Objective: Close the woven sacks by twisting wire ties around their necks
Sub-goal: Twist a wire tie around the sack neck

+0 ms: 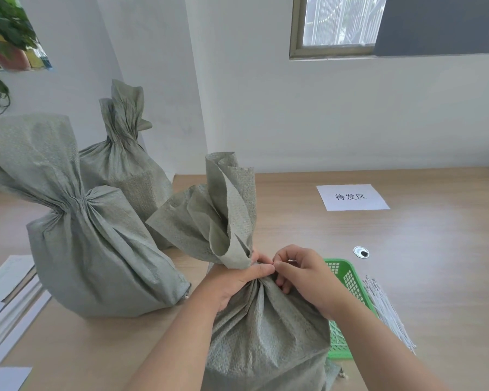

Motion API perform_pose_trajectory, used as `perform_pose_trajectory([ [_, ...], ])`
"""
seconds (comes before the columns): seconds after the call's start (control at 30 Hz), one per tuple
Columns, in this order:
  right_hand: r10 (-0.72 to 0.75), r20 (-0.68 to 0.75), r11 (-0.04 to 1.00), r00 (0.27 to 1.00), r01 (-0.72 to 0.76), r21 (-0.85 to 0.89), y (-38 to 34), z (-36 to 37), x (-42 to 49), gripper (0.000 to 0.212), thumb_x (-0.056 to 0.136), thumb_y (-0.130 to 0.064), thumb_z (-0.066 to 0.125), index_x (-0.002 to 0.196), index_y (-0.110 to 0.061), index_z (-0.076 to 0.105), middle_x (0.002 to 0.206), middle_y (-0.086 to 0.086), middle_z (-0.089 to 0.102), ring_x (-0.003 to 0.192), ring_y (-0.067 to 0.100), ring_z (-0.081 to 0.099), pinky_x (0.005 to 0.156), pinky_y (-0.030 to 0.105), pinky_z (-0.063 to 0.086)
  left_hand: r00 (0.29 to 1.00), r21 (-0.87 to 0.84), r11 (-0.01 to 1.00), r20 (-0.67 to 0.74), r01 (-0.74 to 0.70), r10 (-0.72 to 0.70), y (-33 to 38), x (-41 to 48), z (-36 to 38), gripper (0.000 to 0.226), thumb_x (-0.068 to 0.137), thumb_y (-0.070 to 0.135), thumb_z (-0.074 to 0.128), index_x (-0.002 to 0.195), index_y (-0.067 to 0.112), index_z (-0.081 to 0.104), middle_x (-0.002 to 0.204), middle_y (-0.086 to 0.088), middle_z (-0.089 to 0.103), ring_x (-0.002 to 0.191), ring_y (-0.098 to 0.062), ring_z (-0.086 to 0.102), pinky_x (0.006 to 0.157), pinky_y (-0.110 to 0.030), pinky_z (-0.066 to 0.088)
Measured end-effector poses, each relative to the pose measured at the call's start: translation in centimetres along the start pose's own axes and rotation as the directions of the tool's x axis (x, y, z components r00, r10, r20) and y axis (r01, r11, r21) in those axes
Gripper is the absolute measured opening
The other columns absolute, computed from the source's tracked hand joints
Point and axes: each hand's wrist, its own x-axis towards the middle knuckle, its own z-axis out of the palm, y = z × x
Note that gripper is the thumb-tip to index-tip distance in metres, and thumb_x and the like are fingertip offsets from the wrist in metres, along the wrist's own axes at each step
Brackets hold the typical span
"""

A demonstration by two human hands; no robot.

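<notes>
— Nearest to us stands the woven sack (266, 334), full and upright on the wooden table (421, 277). Where are our hands?

— Our left hand (232, 280) is wrapped round the gathered neck, with fingers and thumb curled on the cloth. Our right hand (302, 272) is just beside it, touching it. Its thumb and forefinger pinch together right at the neck.

— Is a tie between them?

— We cannot tell; anything there is too small to see. The spare wire ties (387, 309) lie in a white bundle to the right of our right hand, beyond the green basket (347, 277).

— How do we do this step well?

— In our judgement, the left hand should squeeze the neck low, close to the filling, so that the pleats do not open. The right hand should cross the two wire ends and turn them together several times, close against the cloth. A loose twist may slip up the neck.

— Do we have a model?

— Yes, the two other sacks (91, 249), to the left of our left hand, have narrow, firmly gathered necks.
</notes>
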Motion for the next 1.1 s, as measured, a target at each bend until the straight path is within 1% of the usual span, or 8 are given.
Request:
perform_pose_trajectory([
  [0.23,0.041,-0.058,0.989,0.997,-0.048,-0.138,-0.4,-0.1,-0.1,0.012,0.098,-0.014,0.053,0.09,-0.009,0.061,0.053,0.005,0.055,0.037,0.013,0.043,0.041,0.024,0.036,1.0,0.035,0.999,-0.013,0.002,-0.002,0.0,0.1,-0.1,0.023,0.069,0.025,0.074,0.054,0.035,0.06,0.09,-0.001,0.058,0.09,-0.012,0.055,0.092,-0.032,0.042],
  [0.33,-0.004,-0.125,0.976,0.992,-0.023,-0.216,-0.5,-0.6,-0.1,0.013,0.095,-0.013,0.054,0.085,-0.011,0.061,0.053,0.004,0.056,0.038,0.017,0.042,0.043,0.024,0.036,1.0,0.047,0.999,-0.029,0.001,0.001,0.1,0.3,-0.2,0.027,0.071,0.018,0.07,0.052,0.032,0.057,0.082,0.003,0.057,0.083,-0.009,0.054,0.085,-0.028,0.041],
  [0.43,-0.13,-0.19,0.93,0.973,0.053,-0.364,-0.5,-0.8,0.0,0.012,0.09,-0.014,0.062,0.079,-0.018,0.066,0.058,-0.012,0.055,0.038,0.003,0.046,0.048,0.019,0.037,0.999,0.046,0.999,-0.031,-0.014,0.015,-0.2,0.5,-0.3,0.026,0.071,0.014,0.069,0.055,0.031,0.059,0.081,0.004,0.06,0.084,-0.011,0.057,0.087,-0.03,0.044],
  [0.53,-0.238,-0.11,0.88,0.965,0.167,-0.444,-0.9,-0.3,0.0,0.01,0.086,-0.016,0.071,0.087,-0.025,0.073,0.075,-0.013,0.064,0.057,-0.006,0.056,0.057,0.007,0.039,0.998,-0.009,1.0,-0.056,0.005,-0.005,-0.6,0.6,-0.3,0.017,0.07,0.011,0.072,0.067,0.026,0.067,0.082,0.007,0.066,0.089,-0.012,0.061,0.091,-0.029,0.047],
  [0.7,-0.33,0.019,0.667,0.944,0.247,-0.703,-0.8,0.4,0.7,0.01,0.087,-0.024,0.066,0.09,-0.029,0.074,0.091,-0.008,0.066,0.085,0.014,0.061,0.077,0.033,0.05,0.997,0.029,0.999,-0.076,-0.018,0.021,-0.5,0.4,-0.6,0.026,0.07,0.01,0.08,0.078,0.033,0.071,0.093,0.01,0.068,0.091,-0.01,0.065,0.095,-0.033,0.05],
  [0.83,-0.373,0.06,0.499,0.926,0.255,-0.828,-0.4,0.6,0.5,0.015,0.092,-0.023,0.054,0.096,-0.03,0.066,0.098,-0.007,0.063,0.092,0.021,0.062,0.065,0.032,0.043,0.996,0.142,0.989,-0.091,0.034,-0.021,-0.4,0.2,-0.7,0.025,0.076,0.009,0.081,0.09,0.027,0.071,0.085,0.015,0.072,0.088,-0.004,0.067,0.083,-0.017,0.049],
  [1.0,-0.35,0.005,0.471,0.937,0.181,-0.864,-0.2,-0.9,0.6,0.02,0.091,-0.015,0.049,0.094,-0.029,0.063,0.098,-0.008,0.062,0.098,0.019,0.056,0.065,0.03,0.039,0.979,0.162,0.979,-0.179,0.124,-0.095,-0.1,0.2,-0.9,0.028,0.055,0.033,0.078,0.082,0.025,0.079,0.092,0.008,0.078,0.103,-0.014,0.07,0.1,-0.032,0.052],
  [1.1,-0.409,0.052,0.414,0.911,0.236,-0.879,0.2,-0.4,0.8,0.018,0.087,-0.013,0.05,0.089,-0.027,0.061,0.092,-0.007,0.063,0.094,0.02,0.054,0.065,0.031,0.044,0.979,0.185,0.972,-0.169,0.144,-0.113,0.0,0.2,-1.2,0.03,0.059,0.034,0.078,0.088,0.026,0.078,0.095,0.014,0.077,0.105,-0.01,0.068,0.1,-0.026,0.05],
])
